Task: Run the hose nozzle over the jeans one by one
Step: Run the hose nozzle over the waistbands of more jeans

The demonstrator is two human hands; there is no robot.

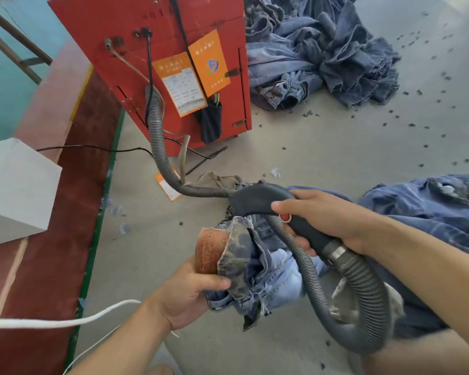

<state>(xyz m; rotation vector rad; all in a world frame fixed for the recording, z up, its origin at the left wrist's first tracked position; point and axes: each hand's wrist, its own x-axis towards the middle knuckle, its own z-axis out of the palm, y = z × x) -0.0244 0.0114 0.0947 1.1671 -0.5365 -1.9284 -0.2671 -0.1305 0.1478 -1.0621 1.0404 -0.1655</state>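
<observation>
- The left hand [186,290] grips the bunched waistband of a pair of jeans [257,269], thumb laid over the fabric beside the brown leather patch [210,251].
- The right hand [325,220] is curled round the black hose nozzle [260,198], held just above those jeans; its ribbed hose [363,290] loops below the wrist.
- More jeans [431,209] lie to the right on the floor [322,147].
- Farther off stands a red machine [157,31], a heap of denim [320,52] beside it.
</observation>
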